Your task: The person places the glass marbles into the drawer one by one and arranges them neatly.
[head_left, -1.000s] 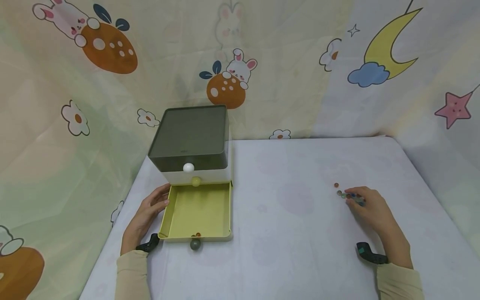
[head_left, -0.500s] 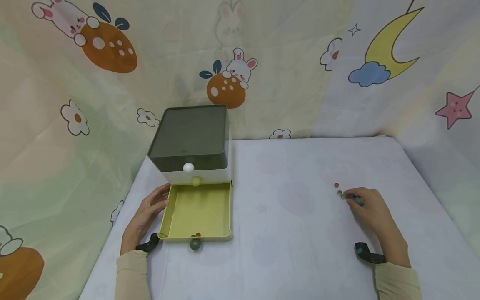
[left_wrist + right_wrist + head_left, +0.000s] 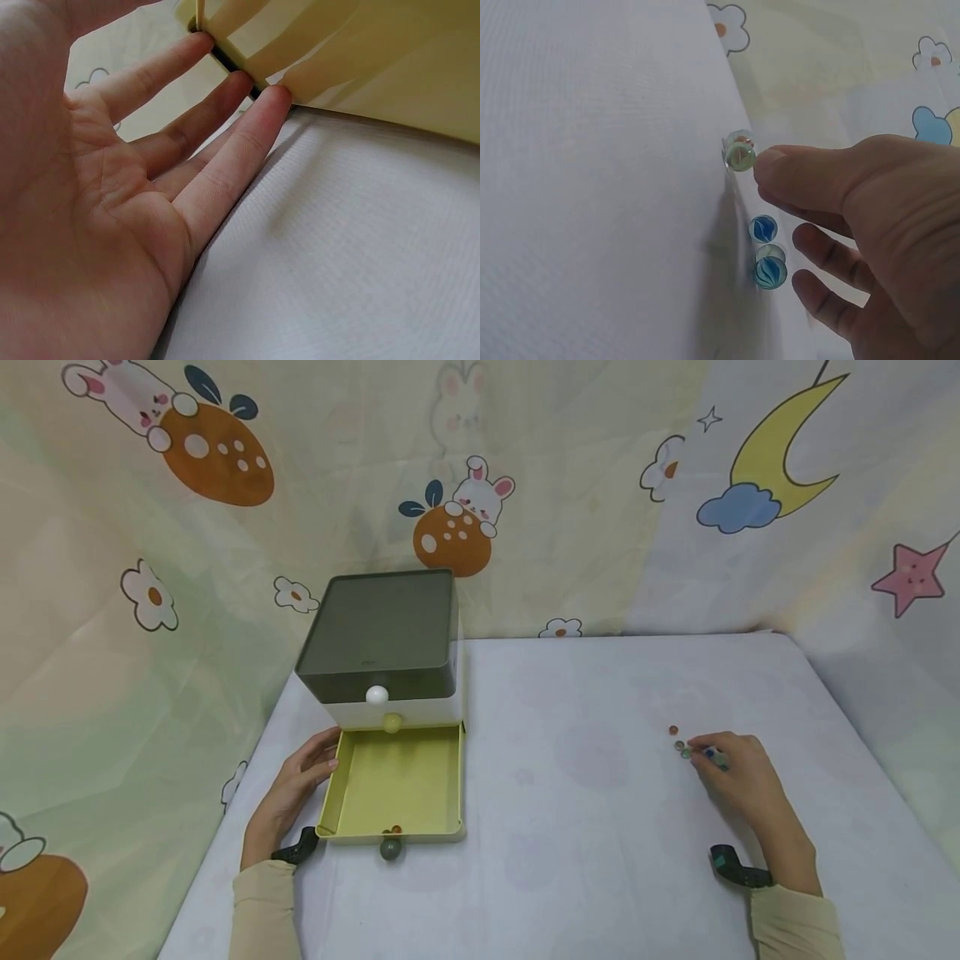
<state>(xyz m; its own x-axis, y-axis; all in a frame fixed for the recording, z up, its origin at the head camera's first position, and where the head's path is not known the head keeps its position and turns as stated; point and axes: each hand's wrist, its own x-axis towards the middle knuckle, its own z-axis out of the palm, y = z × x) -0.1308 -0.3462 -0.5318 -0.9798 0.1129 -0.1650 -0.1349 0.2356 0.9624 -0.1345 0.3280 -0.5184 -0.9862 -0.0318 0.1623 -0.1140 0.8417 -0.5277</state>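
My left hand lies beside the pulled-out yellow drawer, with its fingers nearly straight. In the left wrist view its fingertips touch the drawer's outer side wall. My right hand is low over the table at the right, among glass marbles. Its thumb and index finger meet, with a green marble right beside the thumb tip. Whether a marble sits between these fingertips is hidden. Blue marbles lie near the other, bent fingers. An orange-brown marble lies a little farther back.
A cabinet with a dark green top stands at the table's back left, its upper drawers shut. Small orange-brown marbles are inside the open drawer's front edge. The drawer has a dark round knob. A patterned cloth hangs behind the table.
Brownish marbles seen between my right thumb and index finger a second ago are out of sight now. The right hand has shifted very slightly left; my left hand and the drawer stay put.
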